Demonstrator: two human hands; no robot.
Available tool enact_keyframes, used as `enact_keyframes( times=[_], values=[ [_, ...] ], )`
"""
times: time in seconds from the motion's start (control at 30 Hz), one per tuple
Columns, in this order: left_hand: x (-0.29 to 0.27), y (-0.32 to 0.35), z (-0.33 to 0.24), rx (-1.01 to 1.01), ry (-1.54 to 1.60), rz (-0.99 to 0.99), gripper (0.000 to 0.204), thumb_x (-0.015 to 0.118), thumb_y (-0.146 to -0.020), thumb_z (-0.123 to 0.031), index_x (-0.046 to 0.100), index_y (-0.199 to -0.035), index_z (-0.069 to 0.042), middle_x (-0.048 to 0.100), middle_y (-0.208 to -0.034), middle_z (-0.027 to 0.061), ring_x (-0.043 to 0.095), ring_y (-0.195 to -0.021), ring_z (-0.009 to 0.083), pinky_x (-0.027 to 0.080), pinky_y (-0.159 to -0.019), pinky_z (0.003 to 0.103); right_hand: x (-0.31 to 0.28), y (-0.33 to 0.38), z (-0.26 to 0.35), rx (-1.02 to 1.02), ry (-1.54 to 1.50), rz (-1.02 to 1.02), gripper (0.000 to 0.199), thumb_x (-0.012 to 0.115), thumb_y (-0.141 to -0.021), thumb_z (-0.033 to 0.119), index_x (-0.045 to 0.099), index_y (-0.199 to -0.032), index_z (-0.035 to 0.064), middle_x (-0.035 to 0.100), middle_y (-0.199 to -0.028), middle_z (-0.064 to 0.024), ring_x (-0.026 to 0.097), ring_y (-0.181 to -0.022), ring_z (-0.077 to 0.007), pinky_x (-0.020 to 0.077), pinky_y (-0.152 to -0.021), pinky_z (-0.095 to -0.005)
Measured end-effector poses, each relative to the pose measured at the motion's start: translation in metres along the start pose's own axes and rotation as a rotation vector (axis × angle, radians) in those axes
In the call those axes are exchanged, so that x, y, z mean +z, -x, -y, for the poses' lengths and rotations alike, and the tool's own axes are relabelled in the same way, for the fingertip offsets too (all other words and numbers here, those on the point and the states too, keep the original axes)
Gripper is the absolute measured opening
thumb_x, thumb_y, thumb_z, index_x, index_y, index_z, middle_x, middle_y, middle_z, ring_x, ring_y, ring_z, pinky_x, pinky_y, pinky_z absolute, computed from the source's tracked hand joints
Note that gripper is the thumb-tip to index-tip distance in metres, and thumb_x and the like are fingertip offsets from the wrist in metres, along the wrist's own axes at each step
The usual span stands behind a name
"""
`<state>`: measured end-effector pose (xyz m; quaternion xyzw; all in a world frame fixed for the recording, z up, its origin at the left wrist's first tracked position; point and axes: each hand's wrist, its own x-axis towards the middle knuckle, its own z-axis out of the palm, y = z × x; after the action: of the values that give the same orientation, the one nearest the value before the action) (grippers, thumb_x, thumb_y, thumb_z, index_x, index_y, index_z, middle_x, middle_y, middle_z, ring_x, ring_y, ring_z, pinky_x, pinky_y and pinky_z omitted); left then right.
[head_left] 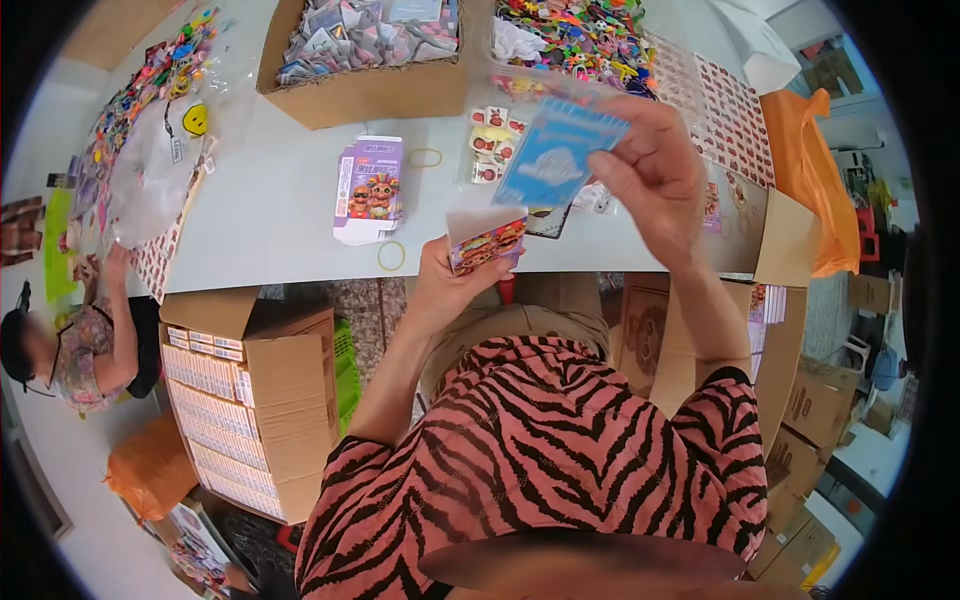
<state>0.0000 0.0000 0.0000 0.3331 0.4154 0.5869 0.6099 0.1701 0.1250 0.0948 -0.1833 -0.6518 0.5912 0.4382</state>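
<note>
Beyond your hands, the pale bench (280, 205) bears a purple box (370, 190); rows of white boxes (220, 410), apparently finished, stand at your left. You seem midway through one: your left hand (446, 288) grips an open box (488, 248), your right hand (655, 180) pinches a blue packet (550, 165) just above its mouth, not inside.

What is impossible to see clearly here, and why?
- Head view: inside of the colourful printed cardboard box in the left hand, hidden by its walls.
- Head view: part of the black-edged flat item, behind the blue flat packet.
- Head view: far end of the full brown cardboard carton, cut by upper edge.
</note>
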Motion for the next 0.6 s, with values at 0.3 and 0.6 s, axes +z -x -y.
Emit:
enact_keyframes(
  times=[0.3, 0.6],
  values=[
    [0.001, -0.004, 0.007, 0.003, -0.122, 0.06, 0.039, 0.067, -0.08, -0.006, 0.054, -0.115, 0.003, 0.065, -0.097, 0.013, 0.063, -0.092, 0.0196, 0.055, -0.071, 0.029, 0.006, 0.002, -0.011, -0.099, 0.266, 0.058, 0.03, 0.056, -0.085, -0.005, 0.05, -0.113, 0.0034, 0.059, -0.079, 0.0009, 0.051, -0.065, -0.0016, 0.0405, -0.058, -0.0166],
    [-0.001, -0.005, 0.01, 0.039, -0.16, 0.085, 0.033, 0.067, -0.08, -0.006, 0.058, -0.111, 0.002, 0.066, -0.096, 0.0112, 0.063, -0.087, 0.0154, 0.053, -0.071, 0.027, 0.012, 0.006, -0.021, -0.125, 0.281, -0.005, 0.023, 0.059, -0.083, -0.003, 0.055, -0.105, 0.0033, 0.061, -0.095, -0.003, 0.059, -0.076, -0.0076, 0.0482, -0.067, -0.0212]
  ],
)
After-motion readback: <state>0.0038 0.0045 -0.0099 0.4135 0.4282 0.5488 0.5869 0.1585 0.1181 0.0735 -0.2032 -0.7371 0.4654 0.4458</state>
